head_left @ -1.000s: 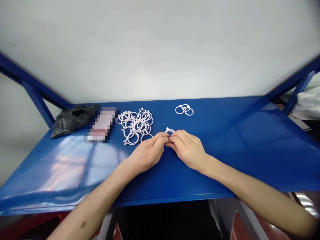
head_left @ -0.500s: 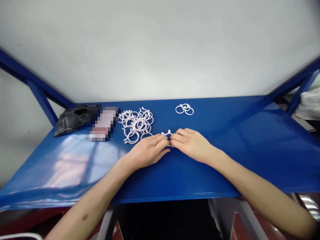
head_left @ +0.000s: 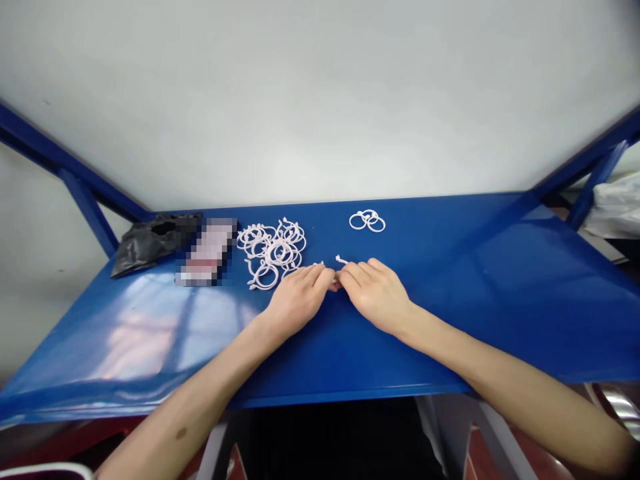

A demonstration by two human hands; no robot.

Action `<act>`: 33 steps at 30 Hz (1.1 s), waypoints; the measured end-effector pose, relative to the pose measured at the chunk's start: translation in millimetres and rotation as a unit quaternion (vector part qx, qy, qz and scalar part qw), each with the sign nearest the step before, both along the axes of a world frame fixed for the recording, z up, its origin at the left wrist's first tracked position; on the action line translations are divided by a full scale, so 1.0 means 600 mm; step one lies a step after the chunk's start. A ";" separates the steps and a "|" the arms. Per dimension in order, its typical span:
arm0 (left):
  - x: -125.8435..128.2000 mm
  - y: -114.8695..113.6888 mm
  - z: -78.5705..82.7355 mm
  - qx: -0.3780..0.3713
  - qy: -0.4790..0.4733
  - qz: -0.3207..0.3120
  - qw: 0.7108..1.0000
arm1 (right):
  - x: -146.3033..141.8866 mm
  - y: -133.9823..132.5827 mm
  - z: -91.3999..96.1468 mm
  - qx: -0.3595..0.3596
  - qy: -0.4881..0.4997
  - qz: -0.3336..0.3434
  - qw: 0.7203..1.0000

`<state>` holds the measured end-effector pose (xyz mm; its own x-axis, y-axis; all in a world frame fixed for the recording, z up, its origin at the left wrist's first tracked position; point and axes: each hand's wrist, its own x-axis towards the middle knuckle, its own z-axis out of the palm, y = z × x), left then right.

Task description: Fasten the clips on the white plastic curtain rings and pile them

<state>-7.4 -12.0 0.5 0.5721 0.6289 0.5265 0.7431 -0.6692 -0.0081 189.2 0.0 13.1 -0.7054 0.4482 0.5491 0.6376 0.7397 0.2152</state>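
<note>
Both hands meet near the middle of the blue table [head_left: 450, 267], fingers closed around one thin white plastic ring [head_left: 342, 259]. One knobbed end of it sticks up by the fingers of my right hand [head_left: 376, 292]. A second small white tip shows above the fingers of my left hand [head_left: 301, 297]; the rest of the ring is mostly covered. Just left of and behind my left hand lies a tangled pile of similar white rings [head_left: 280, 252]. Farther back, a few white rings [head_left: 367, 221] overlap in a small separate group.
At the table's left are a black plastic bag [head_left: 143, 247] and a blurred-out flat object [head_left: 207, 250]. A pale wall [head_left: 320, 100] rises behind. Blue frame bars [head_left: 90, 207] slant up at both sides. A whitish bag [head_left: 617, 207] sits beyond the right edge.
My hands have turned slightly, knuckles more upward. The held ring's knobbed end now leans by my right fingers, and a white tip shows over the left. The view has shifted slightly.
</note>
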 end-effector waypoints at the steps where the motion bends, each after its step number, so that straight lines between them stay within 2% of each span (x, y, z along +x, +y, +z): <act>1: -0.002 0.000 0.000 -0.006 -0.005 -0.002 1.000 | 0.000 0.001 0.000 -0.002 0.002 -0.002 1.000; 6: -0.017 0.005 -0.006 -0.040 -0.024 -0.026 0.999 | 0.007 0.010 -0.008 -0.039 0.008 0.034 0.999; 10: -0.044 0.020 0.002 -0.018 -0.053 -0.010 0.998 | 0.017 0.026 -0.010 -0.101 0.064 0.045 0.992; 12: -0.064 0.031 0.009 -0.005 -0.052 0.029 0.998 | 0.029 0.044 -0.011 -0.131 0.095 -0.001 0.987; 17: -0.104 0.049 0.014 0.022 -0.002 0.180 0.983 | 0.081 0.110 -0.025 -0.164 0.125 -0.174 0.963; 20: -0.106 0.047 0.011 0.035 0.012 0.222 0.974 | 0.106 0.138 -0.039 -0.187 0.098 -0.212 0.954; 24: -0.097 0.042 0.012 0.055 -0.013 0.241 0.969 | 0.113 0.148 -0.048 -0.187 0.087 -0.221 0.953; 28: -0.092 0.041 0.015 0.071 -0.035 0.248 0.965 | 0.108 0.143 -0.043 -0.196 0.104 -0.217 0.951; 33: -0.078 0.037 0.019 0.067 -0.028 0.183 0.980 | 0.097 0.135 -0.027 -0.174 0.111 -0.218 0.954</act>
